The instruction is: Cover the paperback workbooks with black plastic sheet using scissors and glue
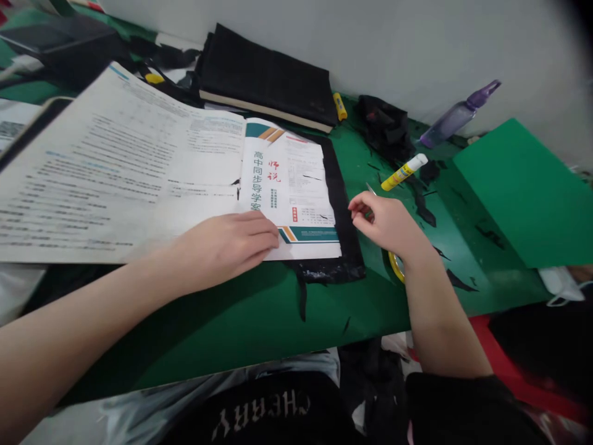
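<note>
An open book [106, 161] lies on the green table, with a printed cover sheet [301, 179] on its right side. Black material [345, 228] shows beyond the sheet's right and lower edges. My left hand [231, 244] rests palm down on the lower part of the book, its fingertips at the sheet. To the right of the black material is my right hand [377, 222], its fingers curled together; whether something small is between them cannot be made out. Scissors [395, 266] with a yellow handle lie partly hidden under that hand, the blade tip showing above it.
A thick black book [269, 77] lies at the back beside a yellow item [340, 106]. Further right are a glue stick [404, 172], a purple spray bottle [456, 117], crumpled black material [384, 123] and a green board [528, 191]. Black scraps [424, 204] lie around.
</note>
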Available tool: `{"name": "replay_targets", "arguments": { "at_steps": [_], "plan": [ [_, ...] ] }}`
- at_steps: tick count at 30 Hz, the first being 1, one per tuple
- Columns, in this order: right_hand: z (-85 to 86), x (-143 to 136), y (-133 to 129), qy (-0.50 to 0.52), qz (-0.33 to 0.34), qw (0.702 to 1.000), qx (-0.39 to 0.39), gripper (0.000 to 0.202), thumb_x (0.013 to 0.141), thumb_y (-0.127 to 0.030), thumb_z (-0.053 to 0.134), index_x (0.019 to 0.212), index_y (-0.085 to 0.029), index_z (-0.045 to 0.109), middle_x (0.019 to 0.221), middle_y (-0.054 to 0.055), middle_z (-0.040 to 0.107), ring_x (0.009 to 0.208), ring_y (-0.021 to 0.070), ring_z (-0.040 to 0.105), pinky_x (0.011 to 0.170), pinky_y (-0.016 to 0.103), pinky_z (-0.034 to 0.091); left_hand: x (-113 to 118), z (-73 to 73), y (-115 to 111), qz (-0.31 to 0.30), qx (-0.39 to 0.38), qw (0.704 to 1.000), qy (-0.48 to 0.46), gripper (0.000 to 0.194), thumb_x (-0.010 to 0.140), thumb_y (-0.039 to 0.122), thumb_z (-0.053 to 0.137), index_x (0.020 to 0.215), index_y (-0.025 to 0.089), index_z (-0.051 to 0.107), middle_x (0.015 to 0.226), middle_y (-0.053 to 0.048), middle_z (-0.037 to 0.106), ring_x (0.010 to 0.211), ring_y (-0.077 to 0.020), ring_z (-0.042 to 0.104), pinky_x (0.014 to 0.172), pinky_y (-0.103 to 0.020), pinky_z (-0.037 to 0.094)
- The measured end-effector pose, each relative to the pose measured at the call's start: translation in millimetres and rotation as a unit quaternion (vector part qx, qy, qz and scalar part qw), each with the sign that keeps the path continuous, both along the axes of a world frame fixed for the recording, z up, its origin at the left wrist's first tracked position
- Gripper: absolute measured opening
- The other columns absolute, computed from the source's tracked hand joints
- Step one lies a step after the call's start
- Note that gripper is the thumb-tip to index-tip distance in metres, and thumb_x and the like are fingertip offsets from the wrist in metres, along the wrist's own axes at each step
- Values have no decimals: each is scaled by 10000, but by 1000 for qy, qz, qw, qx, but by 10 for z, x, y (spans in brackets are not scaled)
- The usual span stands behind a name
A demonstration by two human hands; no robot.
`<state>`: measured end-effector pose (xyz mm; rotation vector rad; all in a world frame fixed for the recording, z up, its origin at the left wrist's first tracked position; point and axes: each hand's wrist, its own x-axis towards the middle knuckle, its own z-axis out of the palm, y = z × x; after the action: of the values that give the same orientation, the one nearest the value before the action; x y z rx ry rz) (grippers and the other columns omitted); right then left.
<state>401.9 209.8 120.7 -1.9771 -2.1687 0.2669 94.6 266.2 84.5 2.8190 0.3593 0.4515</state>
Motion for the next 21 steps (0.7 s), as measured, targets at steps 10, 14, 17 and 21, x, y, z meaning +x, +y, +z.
{"name": "replay_targets", "arguments": {
  "at_steps": [10,14,17,21],
  "plan": [
    [59,15,-28,-9,-78,993,-89,137,793,-231,451,718,-217,565,568,-13,628,555,149,560,521,295,358,311,-20,-223,-15,17,998,-51,232,911,330,583,1057,159,639,1018,-66,698,973,-211,637,874,-359,544],
    [67,31,-35,10,-77,992,-96,131,792,-229,464,716,-216,569,554,-17,627,529,143,558,505,292,357,311,8,-226,-8,45,998,-51,172,928,279,555,1018,164,646,961,-52,707,929,-200,650,851,-339,547],
    [76,55,-42,18,-81,991,-110,143,804,-229,466,703,-216,565,546,-16,617,526,142,559,508,289,364,310,22,-225,-15,63,996,-53,150,930,217,536,1021,168,646,960,-48,713,936,-196,651,855,-333,543],
    [94,32,-53,29,-79,996,-43,113,798,-206,473,725,-208,559,607,-4,626,553,141,564,533,284,370,328,6,-237,-7,86,994,-69,136,914,195,549,998,169,653,954,-37,718,922,-196,657,808,-325,558]
  ]
}}
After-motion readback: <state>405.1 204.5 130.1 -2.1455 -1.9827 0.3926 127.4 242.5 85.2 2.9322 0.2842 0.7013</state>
